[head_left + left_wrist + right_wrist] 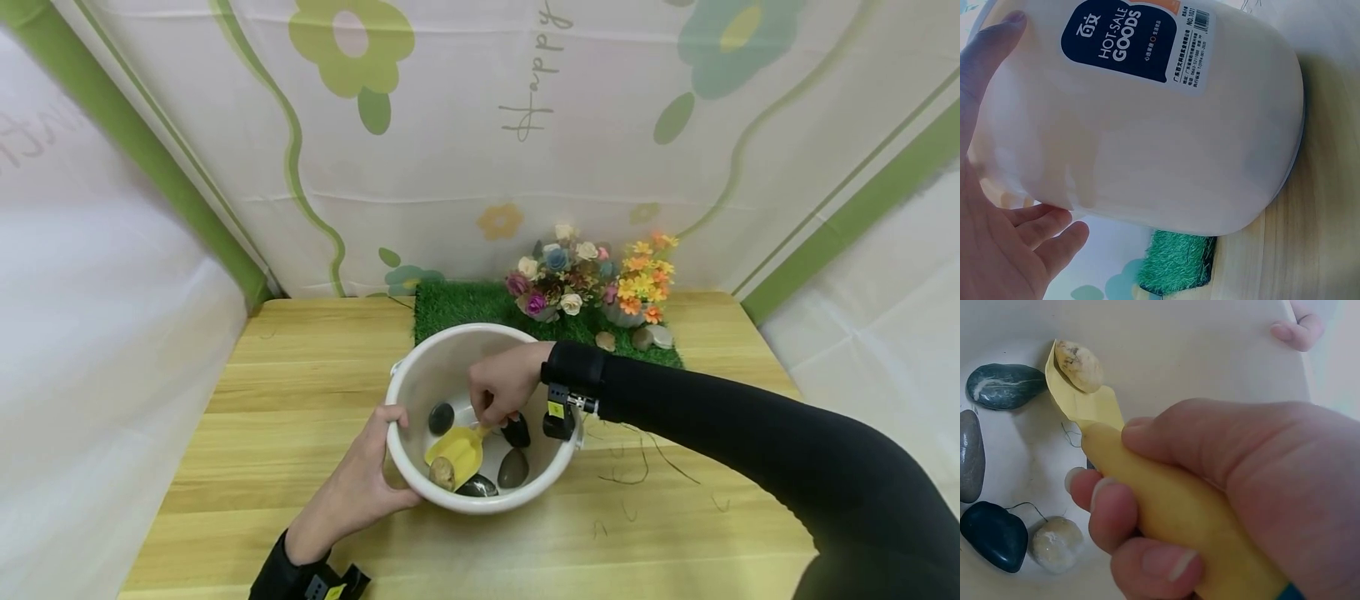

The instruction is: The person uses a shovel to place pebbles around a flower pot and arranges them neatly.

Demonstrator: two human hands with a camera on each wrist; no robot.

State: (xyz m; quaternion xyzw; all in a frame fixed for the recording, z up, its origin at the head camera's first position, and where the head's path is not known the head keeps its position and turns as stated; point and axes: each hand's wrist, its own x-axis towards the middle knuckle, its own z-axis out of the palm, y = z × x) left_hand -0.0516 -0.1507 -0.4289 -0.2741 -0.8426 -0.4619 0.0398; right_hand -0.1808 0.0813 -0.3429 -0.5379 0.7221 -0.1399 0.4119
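Right grip (504, 385) is curling round the handle of a yellow scoop (463, 450) inside the white bucket (487, 505), and a tan stone (442, 473) is resting on the scoop's blade by the bucket's near wall. Left grip (369, 471) is holding the bucket's rim on its left side, a finger hooking over. Dark stones (513, 468) are lying on the bucket's floor. Beyond the bucket, flowers (572, 279) are standing on green turf (461, 307) atop the surface (300, 383).
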